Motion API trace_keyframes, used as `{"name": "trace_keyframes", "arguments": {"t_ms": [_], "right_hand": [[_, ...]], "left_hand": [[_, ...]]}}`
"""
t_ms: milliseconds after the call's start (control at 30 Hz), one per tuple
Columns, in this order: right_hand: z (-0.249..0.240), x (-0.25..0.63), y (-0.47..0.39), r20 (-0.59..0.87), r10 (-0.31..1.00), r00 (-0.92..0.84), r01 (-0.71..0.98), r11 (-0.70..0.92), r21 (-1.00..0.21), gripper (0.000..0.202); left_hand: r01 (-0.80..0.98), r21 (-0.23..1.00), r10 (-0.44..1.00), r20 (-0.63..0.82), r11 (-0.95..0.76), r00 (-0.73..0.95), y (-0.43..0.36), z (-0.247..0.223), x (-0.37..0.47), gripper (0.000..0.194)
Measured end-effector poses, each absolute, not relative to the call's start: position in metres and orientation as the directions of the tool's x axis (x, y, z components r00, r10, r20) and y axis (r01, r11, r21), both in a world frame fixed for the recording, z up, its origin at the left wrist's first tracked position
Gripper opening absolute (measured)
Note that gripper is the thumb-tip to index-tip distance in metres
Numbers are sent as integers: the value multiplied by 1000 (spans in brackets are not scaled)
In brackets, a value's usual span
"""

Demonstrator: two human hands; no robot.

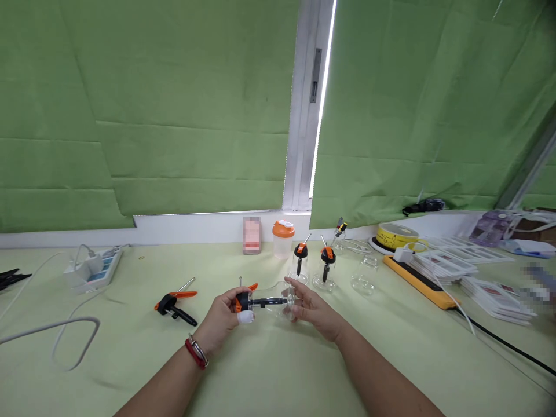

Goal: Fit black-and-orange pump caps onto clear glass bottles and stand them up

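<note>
A clear glass bottle lies on its side between my hands, with a black and orange pump top at its left end and a dark tube inside. My left hand, its thumb wrapped in white, is closed round the pump top. At the bottle's wide right end, my right hand grips the base between thumb and fingers. A loose black and orange pump top lies on the table to the left. Behind my right hand stand two bottles with such tops, one left of the other.
Behind are an orange-lidded cup and a small pink box. An uncapped glass bottle, yellow tape roll, orange power strip and stacked white trays are right. A white power strip with cables sits left.
</note>
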State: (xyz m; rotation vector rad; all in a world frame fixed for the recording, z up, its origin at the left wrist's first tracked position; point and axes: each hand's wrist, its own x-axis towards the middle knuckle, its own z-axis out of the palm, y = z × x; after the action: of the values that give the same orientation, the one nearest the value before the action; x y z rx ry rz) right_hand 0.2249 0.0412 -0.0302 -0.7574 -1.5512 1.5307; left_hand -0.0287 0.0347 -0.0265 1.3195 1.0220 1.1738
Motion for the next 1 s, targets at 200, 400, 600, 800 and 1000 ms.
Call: {"name": "trace_keyframes", "arguments": {"t_ms": [200, 400, 600, 800, 1000], "right_hand": [[-32, 222, 43, 61, 888, -456, -57, 39, -998, 60], [-41, 223, 48, 53, 885, -463, -66, 25, -998, 58], [-36, 228, 46, 149, 865, -480, -131, 98, -987, 75], [-32, 226, 45, 137, 868, -477, -127, 86, -988, 70], [-36, 227, 48, 139, 874, -466, -100, 104, -990, 68]], "left_hand": [[-39, 995, 980, 94, -89, 173, 32, -25, -28, 48], [-23, 999, 989, 51, -48, 142, 30, -20, -24, 50], [-54, 997, 992, 64, -59, 110, 32, -18, -25, 49], [-71, 996, 990, 63, -54, 125, 32, -18, -25, 49], [-61, 997, 987, 58, -50, 150, 30, -17, -25, 47]]}}
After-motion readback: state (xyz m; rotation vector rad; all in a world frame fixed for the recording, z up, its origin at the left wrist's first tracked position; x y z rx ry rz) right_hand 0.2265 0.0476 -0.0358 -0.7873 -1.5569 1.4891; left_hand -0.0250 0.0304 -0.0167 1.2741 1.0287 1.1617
